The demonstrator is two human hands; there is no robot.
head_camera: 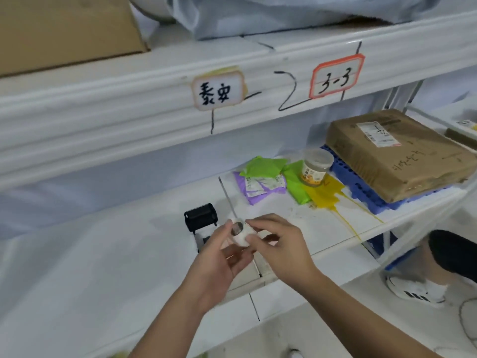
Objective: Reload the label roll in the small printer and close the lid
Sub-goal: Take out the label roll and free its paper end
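A small white label roll (240,232) with a dark core is held up in front of me, above the white shelf (103,267). My left hand (222,257) pinches its left side and my right hand (278,244) grips its right side. Just behind the roll stands the small printer (201,218), its black lid raised upright; my hands hide most of its body.
Green, purple and yellow mailer bags (268,182) and a plastic jar (315,167) lie further back on the shelf. A brown parcel (397,153) rests on a blue crate (366,192) at right. An upper shelf beam (154,120) hangs overhead. A person's shoe (413,288) is at lower right.
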